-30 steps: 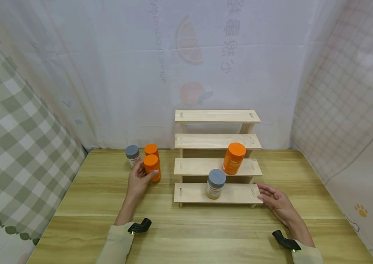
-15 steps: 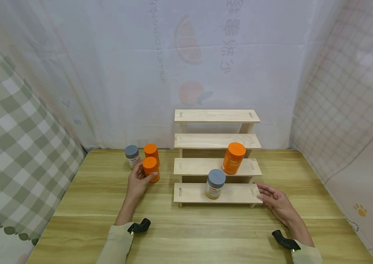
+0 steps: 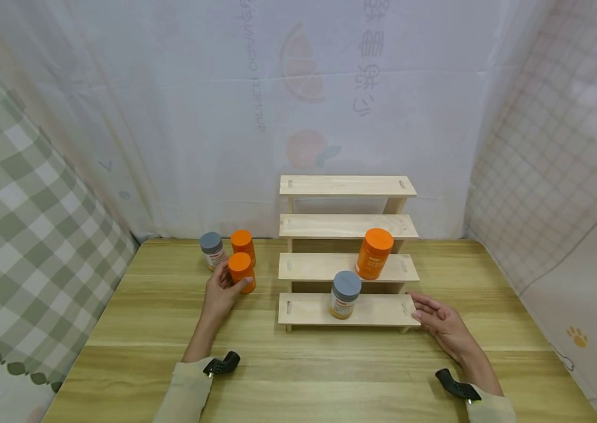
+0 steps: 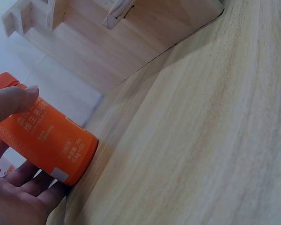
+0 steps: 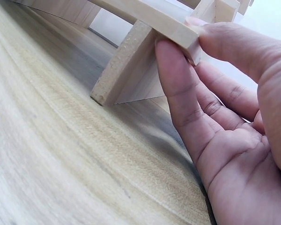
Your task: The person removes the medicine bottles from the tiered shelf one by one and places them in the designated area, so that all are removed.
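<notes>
My left hand holds an orange supplement bottle between thumb and fingers; its base meets the table in the left wrist view. Just behind it stand a second orange bottle and a grey-capped bottle, the latter partly hidden by my fingers. At the right, my right hand pinches the end of the lowest board of a four-step wooden rack, thumb on top and fingers below, as the right wrist view shows.
On the rack, a larger orange jar stands on the second step from the bottom, and a grey-capped jar on the lowest. A white curtain hangs behind the wooden table; patterned cloths flank both sides.
The orange bottle in my left hand has shifted slightly left and toward me, leaving more of the orange bottle behind it showing. My right hand has stayed on the rack.
</notes>
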`<action>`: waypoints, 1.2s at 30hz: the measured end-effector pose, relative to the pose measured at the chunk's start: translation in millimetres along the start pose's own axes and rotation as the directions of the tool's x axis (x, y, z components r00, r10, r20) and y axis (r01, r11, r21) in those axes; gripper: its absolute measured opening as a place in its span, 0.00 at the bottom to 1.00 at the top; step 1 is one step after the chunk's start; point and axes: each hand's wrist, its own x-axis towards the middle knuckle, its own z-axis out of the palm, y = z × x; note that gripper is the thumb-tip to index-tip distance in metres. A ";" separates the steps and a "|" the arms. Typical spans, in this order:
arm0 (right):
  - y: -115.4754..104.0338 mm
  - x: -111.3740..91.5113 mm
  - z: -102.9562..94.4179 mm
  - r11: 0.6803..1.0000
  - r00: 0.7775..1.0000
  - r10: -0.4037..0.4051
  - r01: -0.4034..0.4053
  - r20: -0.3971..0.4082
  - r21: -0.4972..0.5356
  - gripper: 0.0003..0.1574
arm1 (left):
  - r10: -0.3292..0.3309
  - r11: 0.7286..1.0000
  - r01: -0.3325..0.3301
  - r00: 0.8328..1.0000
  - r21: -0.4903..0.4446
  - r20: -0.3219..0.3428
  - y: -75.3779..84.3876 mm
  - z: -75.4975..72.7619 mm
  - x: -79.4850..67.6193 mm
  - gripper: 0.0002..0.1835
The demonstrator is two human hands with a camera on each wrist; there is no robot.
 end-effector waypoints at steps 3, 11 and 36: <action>0.6 -0.2 -0.2 1.000 1.000 -0.006 0.006 0.004 0.001 0.28 | -0.006 1.000 0.006 1.000 0.015 0.003 -0.2 -1.4 -0.5 0.37; 0.7 0.9 0.6 0.999 0.999 -0.028 0.027 0.047 0.029 0.29 | -0.004 1.000 0.004 1.000 -0.024 0.013 5.0 -8.3 -6.2 0.40; 2.1 0.0 -1.8 0.999 0.999 -0.027 0.026 0.039 0.028 0.30 | 0.269 0.963 -0.269 0.963 0.009 -0.010 63.2 -6.4 -21.1 0.38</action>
